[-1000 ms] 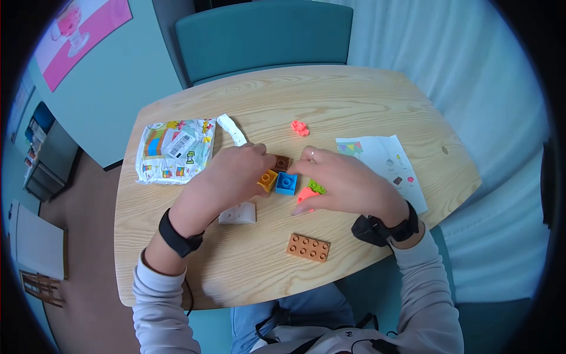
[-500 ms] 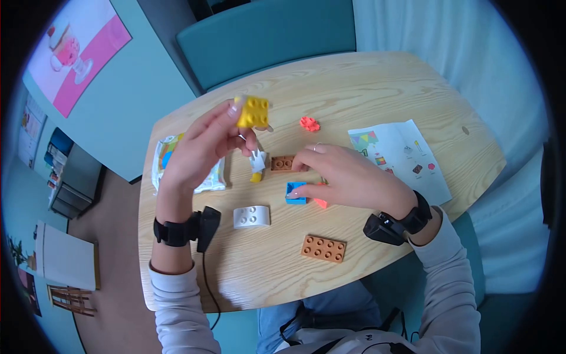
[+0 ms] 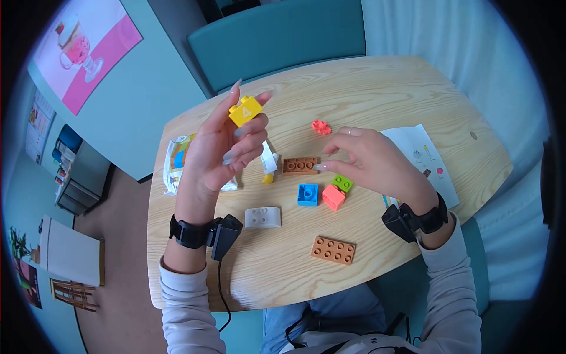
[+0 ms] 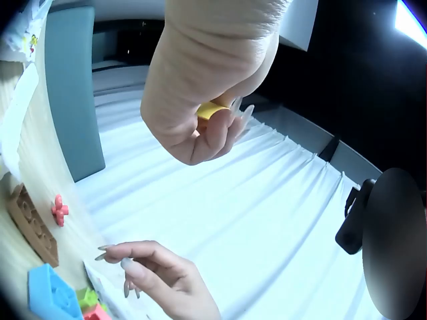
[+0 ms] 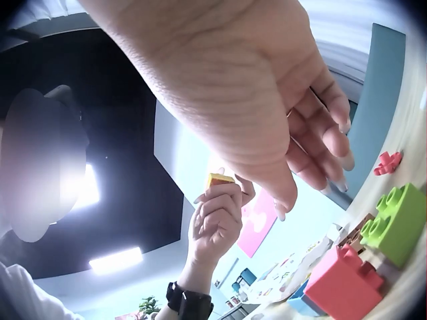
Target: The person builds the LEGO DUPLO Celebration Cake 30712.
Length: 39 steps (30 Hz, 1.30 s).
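Raised above the far left of the table, my left hand [image 3: 221, 147] pinches a yellow brick [image 3: 245, 111] with a white 4 printed on its side. In the left wrist view, most of that brick is hidden by the hand. My right hand [image 3: 380, 156] hovers over the right side of the table, fingers loosely bent and holding nothing. Its fingertips are near a dark brown brick [image 3: 299, 167]. Below it sit a lime green brick [image 3: 342, 183] and a coral brick [image 3: 333, 198] side by side. A blue brick [image 3: 307, 195] lies to their left.
A coral flower piece [image 3: 321, 127] lies farther back. Nearer me are a white curved brick [image 3: 263, 218] and a light brown plate brick [image 3: 333, 250]. The printed bag [image 3: 175, 171], a white strip [image 3: 269, 159] and a small yellow piece [image 3: 268, 179] lie left; a picture sheet [image 3: 433, 177] lies right.
My left hand rose from the bricks with the yellow brick, then turned it so the printed 4 shows. My right hand lifted away from the blue and coral bricks, toward the right.
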Each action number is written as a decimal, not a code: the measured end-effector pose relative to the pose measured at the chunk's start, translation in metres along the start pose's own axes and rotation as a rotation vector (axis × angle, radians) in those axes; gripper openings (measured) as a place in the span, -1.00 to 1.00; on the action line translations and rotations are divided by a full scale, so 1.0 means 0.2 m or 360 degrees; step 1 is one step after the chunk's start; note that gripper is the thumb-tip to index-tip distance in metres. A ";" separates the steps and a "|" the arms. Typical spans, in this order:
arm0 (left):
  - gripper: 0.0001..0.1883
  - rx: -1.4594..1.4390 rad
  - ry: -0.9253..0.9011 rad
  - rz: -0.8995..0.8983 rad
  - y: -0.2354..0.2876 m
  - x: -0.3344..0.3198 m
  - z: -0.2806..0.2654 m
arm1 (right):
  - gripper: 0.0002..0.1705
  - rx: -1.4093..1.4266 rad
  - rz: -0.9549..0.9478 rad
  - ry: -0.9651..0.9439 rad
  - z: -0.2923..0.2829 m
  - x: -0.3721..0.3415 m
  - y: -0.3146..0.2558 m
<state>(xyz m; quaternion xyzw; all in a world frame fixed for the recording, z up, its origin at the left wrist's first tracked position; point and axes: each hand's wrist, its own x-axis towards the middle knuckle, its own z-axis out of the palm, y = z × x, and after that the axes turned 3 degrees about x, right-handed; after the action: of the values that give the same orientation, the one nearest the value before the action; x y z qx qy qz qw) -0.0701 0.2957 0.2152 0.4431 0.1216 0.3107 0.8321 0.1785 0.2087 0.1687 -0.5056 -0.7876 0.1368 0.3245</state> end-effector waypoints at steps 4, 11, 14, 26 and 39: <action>-0.56 0.0004 0.0015 -0.0017 0.02 0.00 -0.04 | -0.62 0.0009 -0.0029 -0.0075 -0.01 0.00 -0.03; -0.58 0.0192 -0.0013 0.0098 0.02 0.00 -0.05 | -0.68 -0.0116 -0.0057 -0.0310 -0.12 -0.03 0.03; -0.63 0.0443 0.0343 0.0133 -0.02 0.01 0.04 | -0.64 -0.0153 -0.0155 -0.0560 -0.17 -0.07 0.08; -0.50 0.0377 0.0205 0.0158 -0.01 0.00 -0.01 | -0.49 -0.0275 0.0122 -0.0673 -0.05 -0.02 0.11; -0.50 0.0783 0.0589 0.0159 -0.06 0.01 0.08 | -0.39 -0.0279 0.0016 -0.0618 -0.08 -0.03 0.10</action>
<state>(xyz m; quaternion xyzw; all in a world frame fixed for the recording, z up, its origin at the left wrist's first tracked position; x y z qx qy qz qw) -0.0555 0.2805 0.2147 0.5724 0.3207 0.3878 0.6474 0.2056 0.2099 0.1675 -0.5001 -0.8416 0.1643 0.1208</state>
